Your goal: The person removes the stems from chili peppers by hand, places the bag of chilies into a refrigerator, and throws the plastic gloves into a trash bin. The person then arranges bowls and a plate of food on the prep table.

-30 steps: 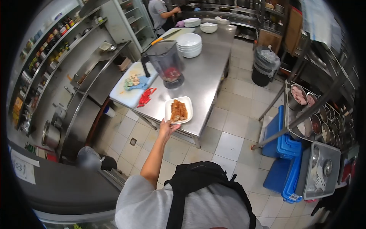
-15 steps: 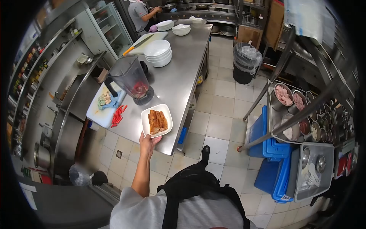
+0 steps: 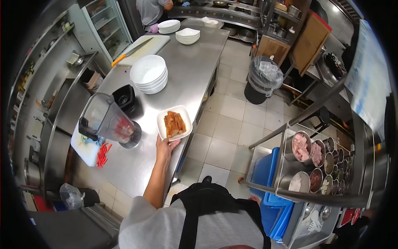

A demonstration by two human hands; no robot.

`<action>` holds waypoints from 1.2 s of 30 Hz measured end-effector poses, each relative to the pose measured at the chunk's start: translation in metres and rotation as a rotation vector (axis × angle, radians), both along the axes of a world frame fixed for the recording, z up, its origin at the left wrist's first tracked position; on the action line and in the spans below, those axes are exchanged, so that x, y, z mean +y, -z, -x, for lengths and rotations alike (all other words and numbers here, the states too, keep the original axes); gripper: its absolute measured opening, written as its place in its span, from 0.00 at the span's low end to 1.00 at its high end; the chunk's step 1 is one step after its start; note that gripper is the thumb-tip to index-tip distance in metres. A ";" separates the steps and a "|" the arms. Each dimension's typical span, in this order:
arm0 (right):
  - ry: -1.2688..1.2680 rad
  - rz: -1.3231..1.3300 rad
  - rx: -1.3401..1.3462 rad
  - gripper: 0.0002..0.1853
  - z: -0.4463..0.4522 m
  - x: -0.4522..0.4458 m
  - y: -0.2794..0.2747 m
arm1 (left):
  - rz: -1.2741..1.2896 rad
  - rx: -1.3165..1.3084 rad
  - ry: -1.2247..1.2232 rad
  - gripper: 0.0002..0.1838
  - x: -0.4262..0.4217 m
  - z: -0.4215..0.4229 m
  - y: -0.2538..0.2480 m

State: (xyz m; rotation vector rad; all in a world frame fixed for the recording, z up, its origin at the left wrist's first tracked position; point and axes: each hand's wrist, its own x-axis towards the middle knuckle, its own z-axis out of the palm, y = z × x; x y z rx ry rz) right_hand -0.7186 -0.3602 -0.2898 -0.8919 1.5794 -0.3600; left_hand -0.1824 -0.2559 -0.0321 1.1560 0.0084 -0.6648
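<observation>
My left hand [image 3: 166, 147] is closed on the near rim of a white square bowl [image 3: 161, 124]. Browned, sauce-coated pieces of food [image 3: 174, 123], roughly finger-shaped, lie in the bowl. It is over the right edge of the steel table, and I cannot tell whether its base touches the surface. Left of it, a clear blender jug [image 3: 99, 114] with some red contents stands beside a black blender base [image 3: 124, 98]. Red chillies [image 3: 103, 155] lie by a white cutting board [image 3: 85, 150] holding chopped food and a blue cloth. My right hand is out of view.
The steel table [image 3: 182, 76] also holds stacked white bowls [image 3: 151, 85], plates [image 3: 169, 27] and an orange-handled knife [image 3: 130, 52]. To the right are a lined bin [image 3: 263, 79], a rack with meat containers [image 3: 301, 146] and blue tubs [image 3: 269, 174]. Another person [image 3: 151, 11] stands at the back.
I have moved forward along the table, the bowl still in my left hand. The blender jug and chillies now appear further left, and the rack on the right is nearer.
</observation>
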 end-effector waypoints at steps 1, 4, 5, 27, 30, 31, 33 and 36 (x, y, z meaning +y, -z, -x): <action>-0.051 0.081 -0.072 0.14 -0.011 -0.016 -0.018 | 0.039 0.027 -0.009 0.26 -0.018 -0.007 -0.001; -0.101 0.032 0.067 0.11 -0.046 -0.047 -0.046 | 0.023 0.032 0.010 0.21 -0.065 -0.033 0.009; -0.201 -0.099 -0.129 0.11 -0.031 -0.058 -0.018 | -0.015 0.037 0.045 0.22 -0.079 -0.043 0.013; -0.455 0.049 -0.089 0.10 -0.313 -0.531 -0.014 | 0.114 0.064 -0.280 0.20 -0.278 -0.107 0.009; -0.574 0.060 -0.156 0.11 -0.385 -0.546 -0.041 | 0.083 0.051 -0.319 0.19 -0.300 -0.123 0.010; -0.613 0.074 -0.185 0.10 -0.403 -0.545 -0.042 | 0.066 0.013 -0.309 0.19 -0.308 -0.130 0.012; -0.614 0.070 -0.207 0.09 -0.414 -0.527 -0.025 | 0.073 -0.006 -0.297 0.19 -0.326 -0.149 0.012; -0.819 0.443 -0.059 0.09 -0.418 -0.490 -0.018 | 0.092 -0.016 -0.288 0.19 -0.358 -0.184 0.001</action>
